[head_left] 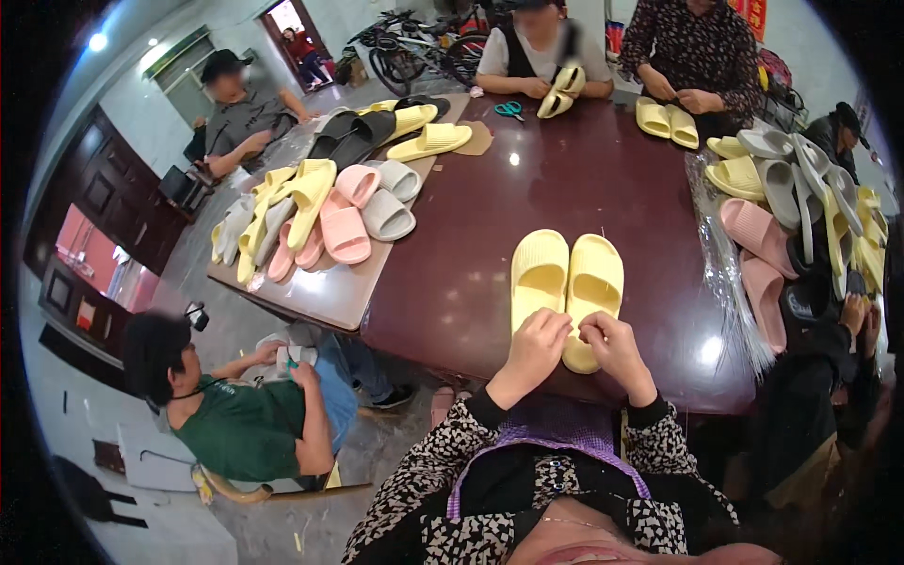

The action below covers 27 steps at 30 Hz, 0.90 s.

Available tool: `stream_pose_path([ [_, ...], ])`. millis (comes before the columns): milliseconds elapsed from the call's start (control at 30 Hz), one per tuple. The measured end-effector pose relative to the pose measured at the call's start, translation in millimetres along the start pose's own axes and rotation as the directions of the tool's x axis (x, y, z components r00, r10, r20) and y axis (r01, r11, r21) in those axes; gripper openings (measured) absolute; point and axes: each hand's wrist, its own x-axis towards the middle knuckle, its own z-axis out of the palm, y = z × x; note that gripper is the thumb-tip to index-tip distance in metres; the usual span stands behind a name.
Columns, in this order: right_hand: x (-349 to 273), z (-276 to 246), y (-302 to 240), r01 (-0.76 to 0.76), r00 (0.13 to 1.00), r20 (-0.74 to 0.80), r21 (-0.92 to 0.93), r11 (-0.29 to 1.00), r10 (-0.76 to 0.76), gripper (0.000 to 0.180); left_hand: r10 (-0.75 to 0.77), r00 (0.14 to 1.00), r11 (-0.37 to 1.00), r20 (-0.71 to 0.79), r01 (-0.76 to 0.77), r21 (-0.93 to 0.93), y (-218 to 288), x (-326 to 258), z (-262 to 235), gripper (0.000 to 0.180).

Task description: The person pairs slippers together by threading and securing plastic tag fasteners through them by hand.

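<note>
Both forearms in a black-and-cream patterned top come up from the near edge to a pair of yellow slippers (566, 282) lying side by side, soles down, at the near edge of the dark red worktop (603, 179). Left hand (534, 347) rests with fingers curled on the heel of the left slipper, and right hand (612, 344) is pinched closed at the heel of the right slipper; what it pinches is too small to tell. To the far left, a heap of yellow, pink and grey slippers (320, 212) covers a paler table. On the right edge lie clear plastic bags (725, 273) beside more pink, grey and yellow slippers (786, 188). Green-handled scissors (509, 109) lie at the far side, near other people seated around.
</note>
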Motion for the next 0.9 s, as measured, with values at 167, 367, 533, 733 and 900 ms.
stream_pose_path([
  [167, -8.4, 7.0, 0.4, 0.003, 0.999, 0.043, -0.032, 0.999, -0.002, 0.009, -0.035, 0.998, 0.999, 0.044, 0.036, -0.029, -1.4, -20.0, -2.5, 0.008],
  [367, -24.7, 11.2, -2.8, -0.048, 0.992, 0.112, -0.039, 0.998, 0.052, 0.009, -0.084, 0.992, 0.996, 0.091, 0.086, -0.016, 5.5, -39.5, -9.9, 0.006],
  [533, -36.1, 6.0, -2.9, -0.073, 0.988, 0.130, -0.095, 0.993, 0.085, 0.010, -0.073, 0.988, 0.996, 0.138, 0.078, -0.033, 8.6, -49.2, -14.2, 0.006],
  [733, -23.3, 6.6, -3.8, 0.068, 0.985, 0.171, -0.168, 0.984, -0.039, 0.012, -0.079, 0.984, 0.996, 0.157, 0.083, -0.017, 16.2, -45.6, -19.2, 0.005],
  [900, -25.3, 2.9, -2.8, 0.109, 0.978, 0.200, -0.214, 0.971, -0.065, 0.012, -0.087, 0.985, 0.996, 0.152, 0.091, -0.024, 13.8, -42.7, -16.9, 0.006],
])
